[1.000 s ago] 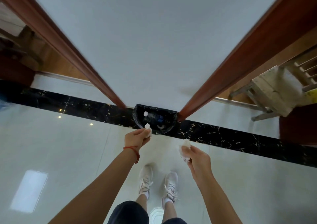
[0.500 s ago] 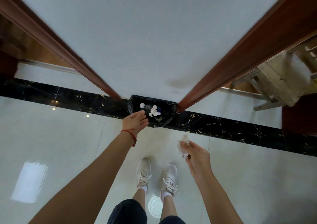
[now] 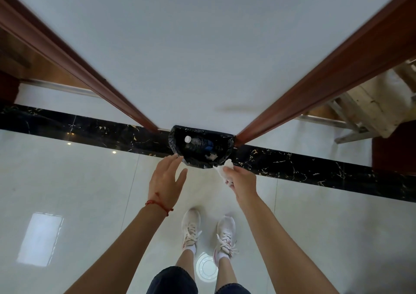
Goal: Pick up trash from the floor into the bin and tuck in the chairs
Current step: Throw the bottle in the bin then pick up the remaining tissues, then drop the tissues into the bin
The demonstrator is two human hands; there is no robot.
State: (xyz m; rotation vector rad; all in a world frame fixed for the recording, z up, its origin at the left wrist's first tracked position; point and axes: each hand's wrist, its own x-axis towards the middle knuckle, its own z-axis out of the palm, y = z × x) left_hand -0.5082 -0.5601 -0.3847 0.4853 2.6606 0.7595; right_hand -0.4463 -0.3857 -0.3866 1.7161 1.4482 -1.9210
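Bin (image 3: 221, 157) w/ black liner sits on floor (image 3: 67, 181) against wall. Right hand (image 3: 242, 181) pinches white tissue (image 3: 225, 169) at bin rim; left hand (image 3: 167, 182) empty, fingers (image 3: 171, 162) spread beside rim.

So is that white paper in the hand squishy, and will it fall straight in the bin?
Probably squishy: the white tissue looks crumpled and bends around the right hand. It is likely very light, so it may drift. It is near the bin rim, so a drop from there could miss.
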